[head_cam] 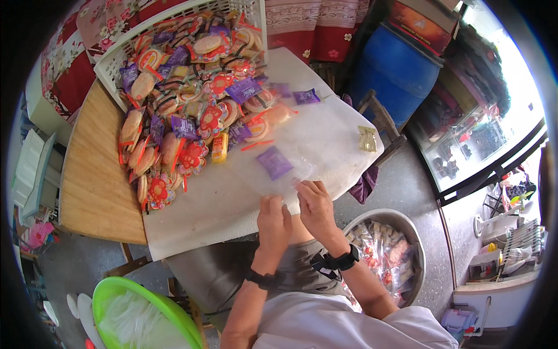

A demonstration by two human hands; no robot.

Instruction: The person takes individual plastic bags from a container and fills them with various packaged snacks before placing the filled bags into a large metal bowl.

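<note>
Over the near edge of the cloth-covered table, my right hand (314, 204) pinches a clear plastic bag (307, 166). My left hand (273, 220) is beside it, fingers curled at the bag's near edge; its fingertips are partly hidden. Just beyond the hands, a purple wrapped packet (274, 162) looks hazy, seemingly under or inside the clear plastic. A heap of wrapped snacks (192, 104) spills from a tipped white plastic crate (264, 26) toward me. Among them are round pale crackers, purple packets and red flower-shaped pieces. A yellow packet (219, 147) lies at the heap's near edge.
A metal basin (422, 261) of filled clear bags stands on the floor at right. At lower left, a green tub (126, 282) holds clear plastic bags. A gold packet (367, 138) lies near the table's right corner. Behind are a wooden chair (394, 141) and blue barrel (392, 70).
</note>
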